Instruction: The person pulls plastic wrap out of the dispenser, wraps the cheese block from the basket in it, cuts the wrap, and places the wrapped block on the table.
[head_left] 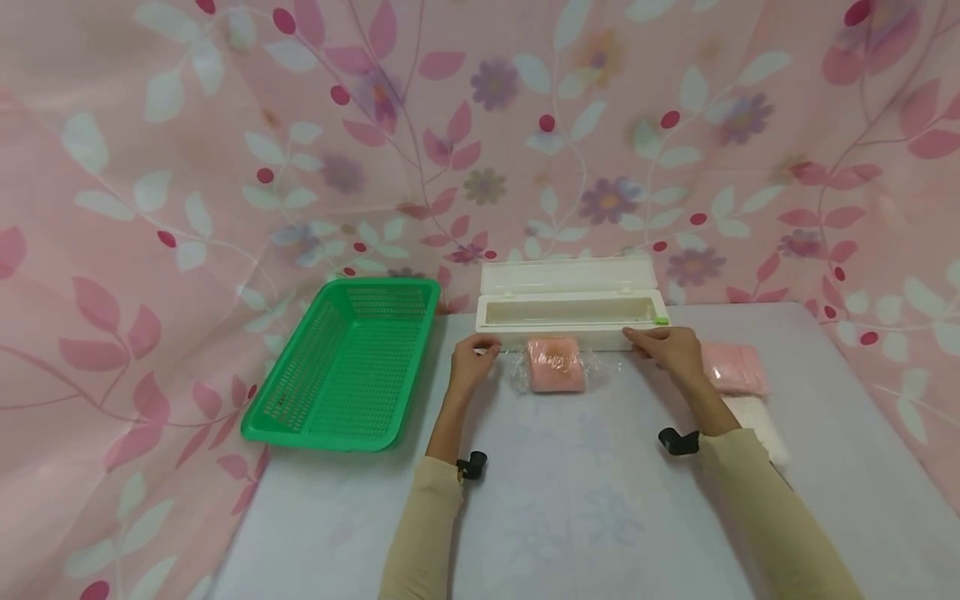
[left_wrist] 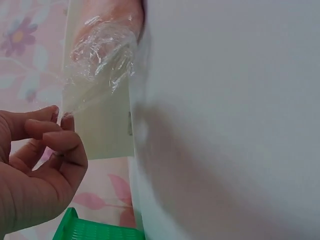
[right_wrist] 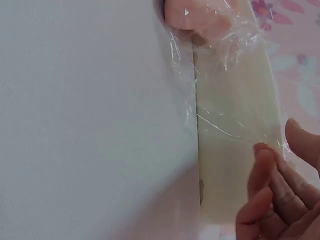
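A pink bundle, its material unclear, lies on the table in clear plastic wrap that spreads loosely to both sides. Just behind it is a long white wrap dispenser box with its lid raised and a green slider at the right. My left hand pinches the wrap's left end between thumb and fingertips, by the box's left corner. At the right corner is my right hand; the wrap reaches its bent fingertips, while the thumb stands apart from them.
A green plastic basket stands on the left of the table. Right of my right hand lie a pink folded piece and a white cloth. A flowered curtain hangs behind the table. Each wrist wears a small black camera.
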